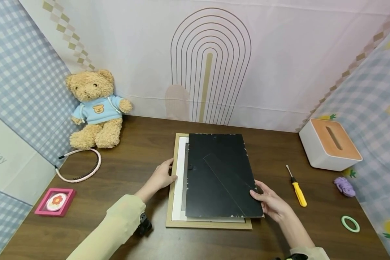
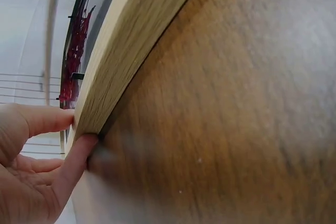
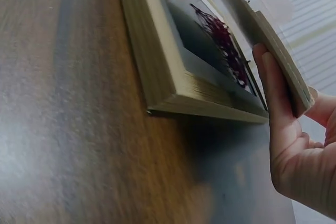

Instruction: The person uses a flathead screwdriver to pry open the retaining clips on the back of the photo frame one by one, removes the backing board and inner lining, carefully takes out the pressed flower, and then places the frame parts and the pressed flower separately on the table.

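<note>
on my head feed, the table point(image 1: 214, 242) carries the frame point(image 1: 211, 224), lying flat. over the frame i see the black board point(image 1: 221, 177), shifted right so that it overhangs the frame's right edge; my right wrist feed shows a gap between the two there. the bear point(image 1: 95, 108) sits behind and left of the frame; the tissue box point(image 1: 331, 144) stands well right of the frame's far end. left of the frame i make out the headband point(image 1: 100, 159). just right of the frame, the right hand point(image 1: 273, 203) has the board clamped, thumb on top and fingers beneath. the left hand point(image 1: 162, 175) grips the frame's left rim with thumb and finger. the pink box point(image 1: 56, 202) lies well left of the frame, the screwdriver point(image 1: 298, 191) right of it, and farther right of the frame i spot the yarn point(image 1: 344, 186) and the ring point(image 1: 343, 222).
</note>
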### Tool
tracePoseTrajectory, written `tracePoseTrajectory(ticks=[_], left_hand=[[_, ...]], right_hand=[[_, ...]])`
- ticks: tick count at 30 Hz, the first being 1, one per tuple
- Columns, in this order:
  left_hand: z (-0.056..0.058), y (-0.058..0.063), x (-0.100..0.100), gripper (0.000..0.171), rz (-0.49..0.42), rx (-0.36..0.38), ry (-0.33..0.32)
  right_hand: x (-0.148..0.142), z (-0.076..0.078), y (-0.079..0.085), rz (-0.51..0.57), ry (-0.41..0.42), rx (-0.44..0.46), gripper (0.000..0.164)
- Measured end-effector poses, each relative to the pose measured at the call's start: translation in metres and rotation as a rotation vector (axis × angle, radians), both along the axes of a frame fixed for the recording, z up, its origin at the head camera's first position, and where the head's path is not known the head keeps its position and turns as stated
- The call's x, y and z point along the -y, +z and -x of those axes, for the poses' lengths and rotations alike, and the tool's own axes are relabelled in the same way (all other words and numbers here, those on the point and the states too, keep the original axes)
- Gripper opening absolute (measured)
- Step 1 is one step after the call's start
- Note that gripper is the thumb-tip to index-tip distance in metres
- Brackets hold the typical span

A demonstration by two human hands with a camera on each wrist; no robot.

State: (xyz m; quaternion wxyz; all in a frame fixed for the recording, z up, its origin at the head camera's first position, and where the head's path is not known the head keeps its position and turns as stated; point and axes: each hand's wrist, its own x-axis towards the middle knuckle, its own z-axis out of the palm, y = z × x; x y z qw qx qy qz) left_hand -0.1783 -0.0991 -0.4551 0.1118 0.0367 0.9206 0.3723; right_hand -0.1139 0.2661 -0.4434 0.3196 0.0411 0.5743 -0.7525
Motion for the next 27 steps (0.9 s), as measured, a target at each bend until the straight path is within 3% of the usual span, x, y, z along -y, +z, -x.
tracePoseTrajectory(ticks=[9,15,22,27], left_hand=[[0.003,0.006,0.003,0.067,0.027,-0.015,0.002],[0.005,0.007,0.01,0.068,0.037,0.019,0.02],[0.0,0.01,0.026,0.067,0.038,0.025,0.021],[-0.003,0.011,0.037,0.067,0.048,0.029,0.011]], right_hand=[[-0.019,0.005,0.004,0.057,-0.015,-0.015,0.031],[-0.039,0.013,0.004,0.071,-0.068,-0.021,0.029],[-0.069,0.026,0.006,0.011,-0.172,-0.007,0.027],[-0.093,0.036,0.01,-0.02,-0.185,0.021,0.026]])
